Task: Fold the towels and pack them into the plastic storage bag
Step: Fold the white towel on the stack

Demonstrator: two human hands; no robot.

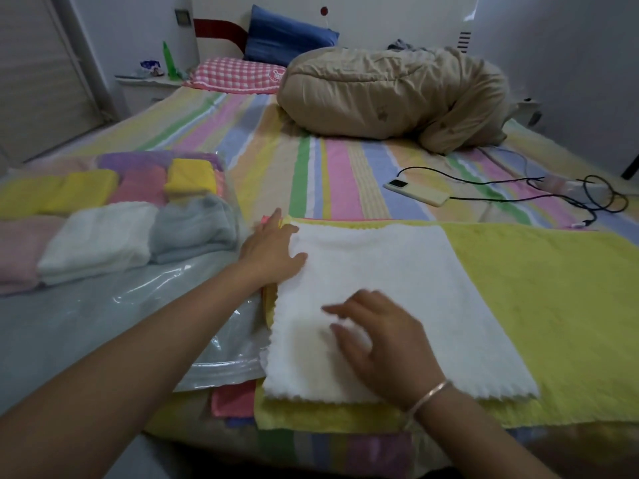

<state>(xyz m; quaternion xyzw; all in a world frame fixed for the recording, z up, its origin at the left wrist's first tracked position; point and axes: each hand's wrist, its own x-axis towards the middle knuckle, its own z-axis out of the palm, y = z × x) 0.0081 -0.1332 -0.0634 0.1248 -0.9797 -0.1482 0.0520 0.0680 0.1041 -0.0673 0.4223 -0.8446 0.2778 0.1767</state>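
White scalloped terry towel is lying flat mid-frame, left hand and right hand resting open-fingered along its left side, beside the clear plastic storage bag at frame left.

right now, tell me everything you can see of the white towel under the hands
The white towel is a fluffy, terry-like rectangle with scalloped edges, lying flat and smooth on a larger yellow towel. The left hand rests flat on its far left corner; the right hand, blurred, spreads open-fingered over its near part. Its left edge lies beside the plastic storage bag.
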